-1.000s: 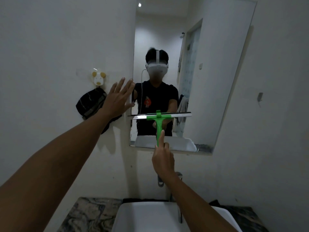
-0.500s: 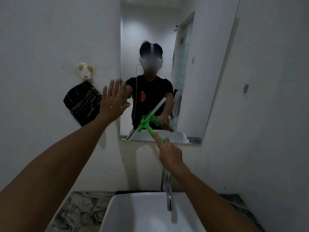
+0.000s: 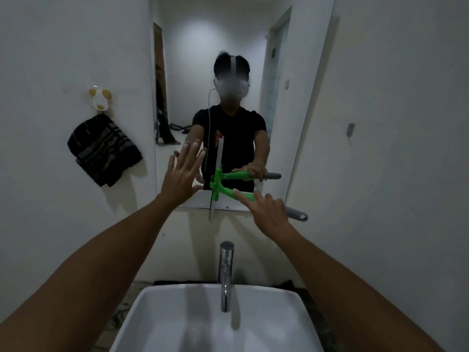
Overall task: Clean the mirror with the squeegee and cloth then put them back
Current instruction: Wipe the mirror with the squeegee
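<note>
A tall mirror [image 3: 291,102] hangs on the white wall above the sink. My right hand [image 3: 269,212] grips the green squeegee [image 3: 224,190] by its handle, index finger stretched along it; the grey handle end sticks out to the right. The blade stands vertical against the mirror's lower edge. My left hand [image 3: 181,174] is flat, fingers spread, at the mirror's lower left. A dark striped cloth [image 3: 102,149] hangs from a wall hook left of the mirror.
A white basin [image 3: 215,323] with a chrome faucet [image 3: 225,273] sits below my arms. An animal-shaped hook [image 3: 99,100] holds the cloth. A small grey hook [image 3: 350,129] is on the wall to the right. Marbled countertop flanks the basin.
The squeegee has turned from horizontal to vertical and dropped to the mirror's bottom edge. My left hand shifted from the wall onto the mirror's lower left. My view tilted down.
</note>
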